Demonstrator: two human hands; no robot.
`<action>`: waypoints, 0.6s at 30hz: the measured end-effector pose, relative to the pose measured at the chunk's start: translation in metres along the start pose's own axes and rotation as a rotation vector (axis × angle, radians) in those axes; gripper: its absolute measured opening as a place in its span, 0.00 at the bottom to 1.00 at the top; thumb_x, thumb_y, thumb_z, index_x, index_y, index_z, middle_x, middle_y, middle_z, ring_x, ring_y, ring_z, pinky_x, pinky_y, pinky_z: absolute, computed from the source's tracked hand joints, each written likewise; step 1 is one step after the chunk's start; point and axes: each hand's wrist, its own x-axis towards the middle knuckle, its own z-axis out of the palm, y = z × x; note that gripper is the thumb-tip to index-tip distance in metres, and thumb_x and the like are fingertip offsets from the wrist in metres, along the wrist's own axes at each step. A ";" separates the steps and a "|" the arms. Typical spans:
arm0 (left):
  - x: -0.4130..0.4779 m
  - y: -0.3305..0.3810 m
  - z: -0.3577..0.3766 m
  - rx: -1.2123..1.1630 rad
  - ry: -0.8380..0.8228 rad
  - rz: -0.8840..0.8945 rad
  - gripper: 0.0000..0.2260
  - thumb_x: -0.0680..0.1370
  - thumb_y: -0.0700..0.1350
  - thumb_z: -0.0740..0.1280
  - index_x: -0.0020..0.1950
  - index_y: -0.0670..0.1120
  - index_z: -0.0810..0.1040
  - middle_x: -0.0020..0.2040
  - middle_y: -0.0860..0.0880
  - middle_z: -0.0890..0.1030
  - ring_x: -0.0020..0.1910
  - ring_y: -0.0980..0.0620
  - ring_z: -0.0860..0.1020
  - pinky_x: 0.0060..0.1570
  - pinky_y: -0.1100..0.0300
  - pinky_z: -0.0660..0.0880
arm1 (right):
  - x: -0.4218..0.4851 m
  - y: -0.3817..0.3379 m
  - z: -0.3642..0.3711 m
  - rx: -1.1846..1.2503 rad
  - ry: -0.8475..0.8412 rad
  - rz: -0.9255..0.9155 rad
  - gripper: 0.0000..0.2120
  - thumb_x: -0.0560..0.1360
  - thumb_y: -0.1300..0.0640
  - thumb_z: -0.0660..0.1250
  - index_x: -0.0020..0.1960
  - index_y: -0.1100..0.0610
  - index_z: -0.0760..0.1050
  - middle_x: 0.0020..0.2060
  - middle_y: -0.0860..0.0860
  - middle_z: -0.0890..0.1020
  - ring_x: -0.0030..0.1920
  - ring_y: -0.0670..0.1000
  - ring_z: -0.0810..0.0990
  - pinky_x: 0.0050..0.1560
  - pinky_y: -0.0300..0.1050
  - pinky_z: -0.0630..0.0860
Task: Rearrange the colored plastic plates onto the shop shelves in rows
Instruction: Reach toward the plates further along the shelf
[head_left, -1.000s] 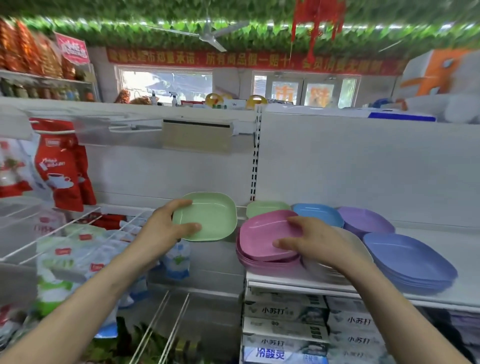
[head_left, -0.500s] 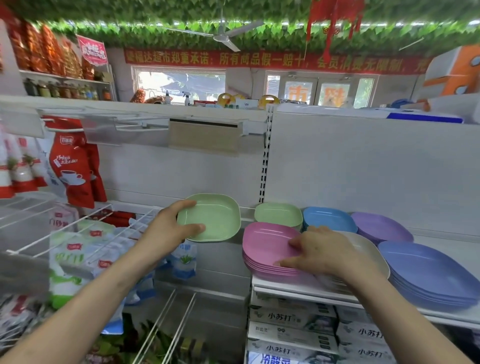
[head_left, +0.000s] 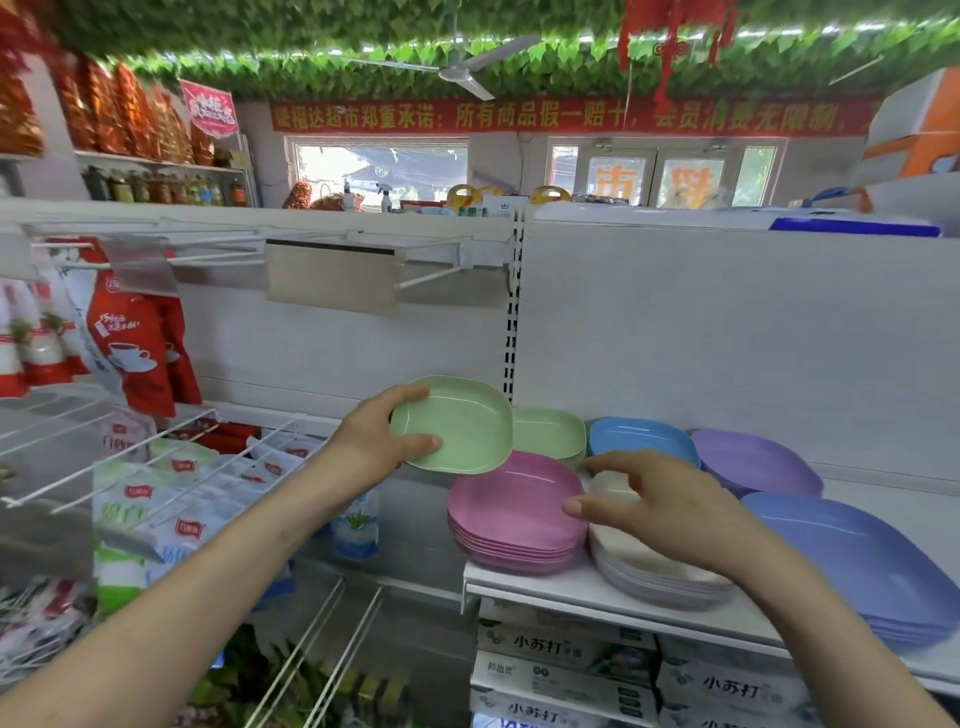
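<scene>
My left hand (head_left: 375, 442) grips a light green plate (head_left: 457, 426) by its left rim and holds it in the air, over the left end of the white shelf (head_left: 566, 584). On the shelf lie a pink stack (head_left: 511, 512), a white stack (head_left: 644, 566), a green stack (head_left: 550, 434), a blue plate (head_left: 641, 439), a purple stack (head_left: 753, 462) and a periwinkle stack (head_left: 862, 561). My right hand (head_left: 660, 506) hovers above the white stack with loosely spread fingers, its thumb near the pink stack's right edge, holding nothing.
White wire racks (head_left: 171, 457) with snack bags fill the left side. Red packets (head_left: 140, 343) hang at the upper left. Boxes (head_left: 566, 649) sit under the plate shelf. A white back panel (head_left: 727, 338) rises behind the plates.
My left hand carried the green plate to the right, up to the pink and green stacks. My right hand lifted off the pink stack and now hovers over the white one.
</scene>
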 end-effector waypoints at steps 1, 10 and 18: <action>0.005 0.002 0.005 -0.001 -0.004 0.005 0.27 0.73 0.44 0.79 0.70 0.56 0.77 0.62 0.49 0.80 0.54 0.49 0.81 0.43 0.60 0.77 | -0.002 0.006 -0.002 0.070 0.019 -0.003 0.35 0.67 0.21 0.66 0.68 0.36 0.75 0.50 0.34 0.80 0.52 0.36 0.78 0.50 0.39 0.75; 0.052 0.014 0.048 0.014 -0.111 0.016 0.29 0.71 0.48 0.78 0.71 0.55 0.76 0.63 0.51 0.79 0.55 0.51 0.79 0.50 0.58 0.78 | -0.015 0.030 -0.013 0.507 0.296 0.042 0.18 0.72 0.32 0.67 0.52 0.43 0.84 0.29 0.42 0.73 0.31 0.41 0.72 0.38 0.45 0.69; 0.107 0.002 0.080 0.233 -0.231 0.010 0.29 0.71 0.46 0.79 0.72 0.50 0.77 0.69 0.49 0.77 0.65 0.48 0.76 0.69 0.53 0.72 | -0.017 0.033 -0.027 0.448 0.393 0.132 0.12 0.76 0.38 0.68 0.51 0.42 0.85 0.41 0.53 0.85 0.47 0.54 0.83 0.54 0.53 0.78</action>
